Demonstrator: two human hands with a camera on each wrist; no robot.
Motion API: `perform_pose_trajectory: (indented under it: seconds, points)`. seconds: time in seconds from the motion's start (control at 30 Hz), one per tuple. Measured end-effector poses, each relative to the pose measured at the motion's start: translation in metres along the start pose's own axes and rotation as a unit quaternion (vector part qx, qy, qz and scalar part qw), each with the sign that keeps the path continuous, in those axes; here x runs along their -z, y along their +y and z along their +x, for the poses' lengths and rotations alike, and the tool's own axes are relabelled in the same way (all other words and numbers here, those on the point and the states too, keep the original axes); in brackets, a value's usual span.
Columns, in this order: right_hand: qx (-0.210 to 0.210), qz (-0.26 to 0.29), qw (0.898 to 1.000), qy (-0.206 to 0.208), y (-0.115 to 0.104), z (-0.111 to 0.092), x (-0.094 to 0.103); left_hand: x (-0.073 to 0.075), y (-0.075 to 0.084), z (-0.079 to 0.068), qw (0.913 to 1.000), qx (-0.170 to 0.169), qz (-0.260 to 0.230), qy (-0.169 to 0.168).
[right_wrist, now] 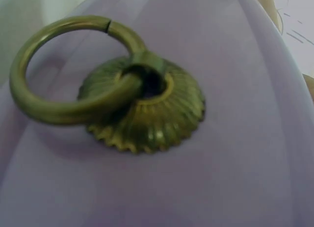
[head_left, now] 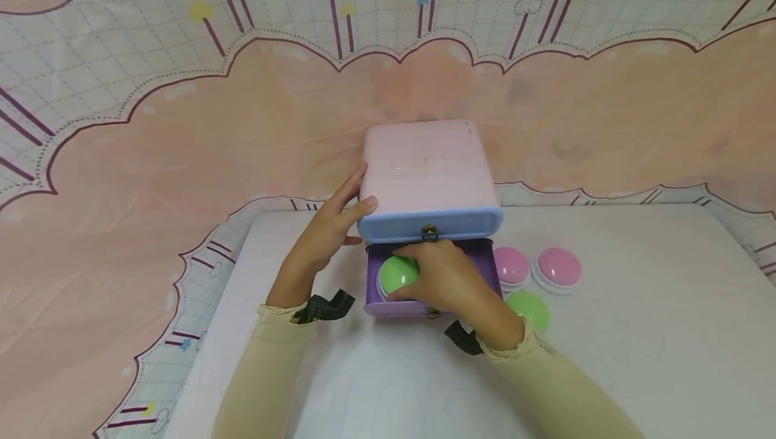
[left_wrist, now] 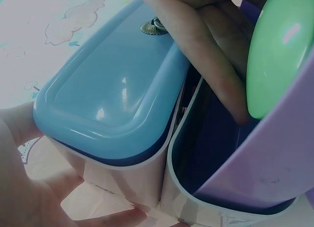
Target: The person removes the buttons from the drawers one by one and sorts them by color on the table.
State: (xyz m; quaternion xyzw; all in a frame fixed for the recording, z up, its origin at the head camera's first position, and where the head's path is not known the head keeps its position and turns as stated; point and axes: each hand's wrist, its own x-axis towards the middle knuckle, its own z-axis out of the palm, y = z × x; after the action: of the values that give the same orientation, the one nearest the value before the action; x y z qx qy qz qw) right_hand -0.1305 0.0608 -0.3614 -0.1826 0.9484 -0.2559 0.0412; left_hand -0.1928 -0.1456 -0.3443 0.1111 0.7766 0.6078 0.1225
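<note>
A small two-drawer cabinet (head_left: pixel 427 166) with a pale pink top stands on the white table. Its upper drawer has a blue front (head_left: pixel 394 226), pushed in, while the purple lower drawer (head_left: pixel 397 310) is pulled out. Inside that drawer, at the left, sits a green domed round button (head_left: pixel 397 275) with a white base. My right hand (head_left: pixel 445 277) reaches in from above, thumb and fingers around the green dome. At the cabinet's left side my left hand (head_left: pixel 322 233) rests with fingers spread against it. The right wrist view is filled by the lower drawer's brass ring pull (right_wrist: pixel 152 119).
Right of the drawer are a pink domed button (head_left: pixel 510 265), a second pink button (head_left: pixel 559 267) and another green button (head_left: pixel 530 310), partly behind the right forearm. A patterned cloth backdrop (head_left: pixel 291 136) rises behind the cabinet. Dark straps (head_left: pixel 330 306) hang at both wrists.
</note>
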Motion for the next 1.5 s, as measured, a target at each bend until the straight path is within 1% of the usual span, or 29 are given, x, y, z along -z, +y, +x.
perform_pose_trajectory:
  seconds: [0.23, 0.47, 0.73, 1.07, 1.17, 1.27, 1.5]
  points:
    - [0.014, 0.001, 1.000, 0.003, 0.000, 0.000, 0.001, 0.000, 0.001, 0.000, 1.0000, 0.000, 0.004, 0.001]
    - [0.020, -0.020, 0.999, 0.018, 0.004, -0.002, 0.005, -0.001, 0.001, 0.000, 1.0000, -0.003, 0.006, -0.001]
    - [0.014, -0.025, 0.999, 0.035, 0.015, -0.008, 0.013, -0.001, 0.001, 0.001, 1.0000, -0.003, 0.006, 0.000]
    - [0.037, -0.011, 0.997, 0.065, 0.032, -0.021, 0.020, -0.001, -0.001, 0.001, 0.9999, -0.001, 0.010, -0.001]
    - [0.033, -0.006, 0.997, 0.064, 0.035, -0.024, 0.023, -0.002, -0.001, 0.001, 0.9999, -0.002, 0.011, 0.001]
    - [0.018, -0.003, 0.998, 0.056, 0.037, -0.026, 0.027, -0.002, 0.000, 0.001, 1.0000, -0.002, 0.007, 0.001]
    - [0.000, -0.015, 0.999, 0.051, 0.040, -0.034, 0.036, -0.001, 0.000, 0.000, 1.0000, -0.004, 0.003, 0.000]
